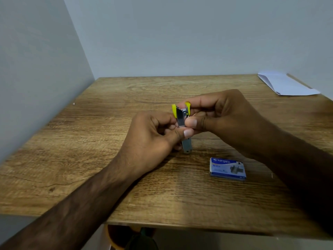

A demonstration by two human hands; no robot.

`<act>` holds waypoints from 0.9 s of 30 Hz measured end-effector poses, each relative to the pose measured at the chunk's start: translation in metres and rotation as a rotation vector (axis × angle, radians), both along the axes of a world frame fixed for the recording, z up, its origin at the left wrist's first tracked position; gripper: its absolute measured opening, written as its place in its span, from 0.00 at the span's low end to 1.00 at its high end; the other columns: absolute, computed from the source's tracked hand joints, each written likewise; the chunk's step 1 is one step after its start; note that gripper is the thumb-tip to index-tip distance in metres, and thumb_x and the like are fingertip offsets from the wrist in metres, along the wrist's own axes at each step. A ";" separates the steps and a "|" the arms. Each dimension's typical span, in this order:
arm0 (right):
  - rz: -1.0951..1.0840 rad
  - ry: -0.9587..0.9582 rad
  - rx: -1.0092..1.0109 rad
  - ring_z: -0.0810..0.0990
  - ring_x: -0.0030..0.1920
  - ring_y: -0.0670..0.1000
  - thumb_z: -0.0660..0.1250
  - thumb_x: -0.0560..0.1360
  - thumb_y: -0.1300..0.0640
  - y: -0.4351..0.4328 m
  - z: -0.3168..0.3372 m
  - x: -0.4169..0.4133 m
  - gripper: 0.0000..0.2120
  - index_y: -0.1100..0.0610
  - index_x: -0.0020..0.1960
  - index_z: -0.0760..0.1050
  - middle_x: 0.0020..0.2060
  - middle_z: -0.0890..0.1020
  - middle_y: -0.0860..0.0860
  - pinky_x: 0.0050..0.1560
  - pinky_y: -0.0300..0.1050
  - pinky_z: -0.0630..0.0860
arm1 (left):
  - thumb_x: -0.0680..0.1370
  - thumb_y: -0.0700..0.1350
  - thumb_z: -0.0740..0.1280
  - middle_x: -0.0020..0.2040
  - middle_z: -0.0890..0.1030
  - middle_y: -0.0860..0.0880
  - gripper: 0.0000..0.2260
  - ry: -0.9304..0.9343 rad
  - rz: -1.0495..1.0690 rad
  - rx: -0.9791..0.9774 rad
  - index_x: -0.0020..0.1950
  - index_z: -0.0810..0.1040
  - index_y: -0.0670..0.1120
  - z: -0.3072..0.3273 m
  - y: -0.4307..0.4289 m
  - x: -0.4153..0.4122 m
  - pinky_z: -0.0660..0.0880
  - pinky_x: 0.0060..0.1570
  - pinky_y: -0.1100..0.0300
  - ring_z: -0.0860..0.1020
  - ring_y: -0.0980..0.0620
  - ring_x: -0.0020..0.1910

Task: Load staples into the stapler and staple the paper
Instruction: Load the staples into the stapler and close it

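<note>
A small stapler [182, 116] with yellow plastic sides and a metal body is held above the middle of the wooden table [111, 159], its grey lower end pointing toward me. My left hand [153, 139] grips its lower part, thumb against the metal. My right hand [214, 114] pinches the upper yellow end between thumb and fingers. A blue staple box [228, 168] lies flat on the table just right of and nearer than the stapler. White paper [286, 83] lies at the far right corner of the table.
Grey walls close off the table on the left and at the back. The table's near edge runs below my forearms, with dark and orange shapes [133, 237] under it.
</note>
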State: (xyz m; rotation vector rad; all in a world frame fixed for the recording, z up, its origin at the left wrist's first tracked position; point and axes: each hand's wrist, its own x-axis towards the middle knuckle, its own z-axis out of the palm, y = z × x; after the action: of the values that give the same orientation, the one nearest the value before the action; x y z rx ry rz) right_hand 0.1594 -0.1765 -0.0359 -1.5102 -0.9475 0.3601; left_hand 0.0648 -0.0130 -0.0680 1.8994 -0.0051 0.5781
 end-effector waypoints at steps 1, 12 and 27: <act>0.016 0.019 -0.005 0.89 0.45 0.53 0.71 0.74 0.72 -0.001 0.001 0.001 0.17 0.57 0.59 0.82 0.46 0.89 0.57 0.47 0.46 0.84 | 0.74 0.39 0.77 0.36 0.81 0.31 0.07 0.003 -0.001 -0.011 0.40 0.83 0.36 0.001 0.000 0.000 0.84 0.34 0.52 0.84 0.40 0.33; 0.024 0.208 0.023 0.86 0.46 0.55 0.72 0.73 0.68 -0.006 0.009 0.008 0.17 0.62 0.62 0.80 0.49 0.87 0.63 0.47 0.44 0.84 | 0.77 0.38 0.73 0.40 0.81 0.32 0.01 -0.045 -0.125 -0.126 0.47 0.85 0.42 0.012 0.000 -0.004 0.83 0.36 0.53 0.80 0.45 0.36; 0.064 0.260 -0.107 0.87 0.43 0.56 0.77 0.68 0.63 -0.011 0.009 0.014 0.20 0.58 0.59 0.80 0.47 0.86 0.65 0.45 0.49 0.85 | 0.77 0.39 0.72 0.48 0.78 0.27 0.14 -0.047 -0.109 -0.115 0.62 0.82 0.44 0.010 0.000 -0.003 0.75 0.41 0.52 0.75 0.42 0.41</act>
State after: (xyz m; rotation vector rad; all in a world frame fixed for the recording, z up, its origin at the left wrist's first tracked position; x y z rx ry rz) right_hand 0.1730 -0.1878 -0.0273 -1.4889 -0.7809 0.6459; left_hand 0.0613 -0.0133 -0.0581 1.7617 -0.1029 0.5372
